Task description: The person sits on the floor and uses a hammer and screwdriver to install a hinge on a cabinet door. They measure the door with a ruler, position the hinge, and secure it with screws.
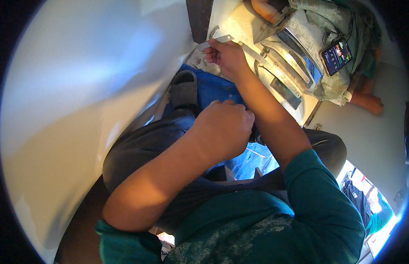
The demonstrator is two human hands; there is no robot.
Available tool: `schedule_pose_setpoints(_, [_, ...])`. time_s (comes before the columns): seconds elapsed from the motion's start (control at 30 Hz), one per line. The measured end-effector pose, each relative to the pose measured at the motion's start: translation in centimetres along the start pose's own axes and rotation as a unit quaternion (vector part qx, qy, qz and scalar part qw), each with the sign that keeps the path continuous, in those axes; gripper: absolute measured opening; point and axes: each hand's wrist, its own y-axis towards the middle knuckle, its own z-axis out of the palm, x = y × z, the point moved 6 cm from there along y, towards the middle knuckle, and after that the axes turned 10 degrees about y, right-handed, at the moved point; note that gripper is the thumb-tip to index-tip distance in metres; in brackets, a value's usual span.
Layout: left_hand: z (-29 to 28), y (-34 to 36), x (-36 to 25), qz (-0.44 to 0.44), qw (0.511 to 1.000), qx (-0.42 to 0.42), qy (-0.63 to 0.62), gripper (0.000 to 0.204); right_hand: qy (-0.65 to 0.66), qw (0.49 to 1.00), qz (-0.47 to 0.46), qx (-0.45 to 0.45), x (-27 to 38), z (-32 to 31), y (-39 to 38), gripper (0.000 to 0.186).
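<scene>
My right hand point(228, 58) reaches forward past a blue cloth point(217, 84). Its fingers are pinched on a flat, pale metal strip point(225, 38) with a small hole near one end. That strip lies close to the foot of a dark post point(199, 20). Nearer to me, my left hand point(224, 127) is closed above my lap, its back turned up. Whatever its fingers hold is hidden beneath it. Right of my right hand, several long, slightly curved metal strips point(275, 66) lie on a pale surface.
A large white panel point(81, 97) rises on my left. A phone with a lit screen point(336, 57) rests on crumpled grey-green cloth point(332, 20) at the far right. Another person's arm point(266, 9) shows at the top. A dark grey sandal-like item point(184, 88) sits beside the blue cloth.
</scene>
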Motion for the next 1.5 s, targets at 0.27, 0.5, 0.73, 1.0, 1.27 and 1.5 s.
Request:
schedule_pose_setpoints(0.27, [-1.0, -0.5, 0.0, -0.012, 1.0, -0.011, 0.004, 0.021, 0.096, 0.99, 0.066, -0.085, -4.3, -1.5, 0.7, 0.021])
schedule_pose_setpoints(0.5, [-1.4, -0.5, -0.8, 0.002, 1.0, -0.014, 0.0, 0.02, 0.137, 0.98, 0.084, -0.118, -6.9, -3.5, 3.6, 0.017])
schedule_pose_setpoints(0.73, [-1.6, -0.6, -1.0, -0.003, 1.0, -0.026, 0.003, 0.017, 0.173, 0.965, 0.093, -0.175, -9.5, -5.0, 5.5, 0.017])
schedule_pose_setpoints(1.0, [-2.2, -0.8, -1.7, 0.012, 1.0, -0.009, -0.015, 0.017, 0.138, 0.973, 0.08, -0.167, -9.4, -5.1, 6.5, 0.024])
schedule_pose_setpoints(1.27, [-2.4, -0.7, -1.8, 0.01, 1.0, -0.024, -0.013, 0.017, 0.219, 0.96, 0.075, -0.158, -10.0, -4.7, 7.7, 0.028])
schedule_pose_setpoints(1.5, [-2.1, -0.8, -1.5, 0.006, 1.0, -0.013, -0.013, 0.015, 0.242, 0.955, 0.068, -0.154, -9.5, -3.5, 7.2, 0.024])
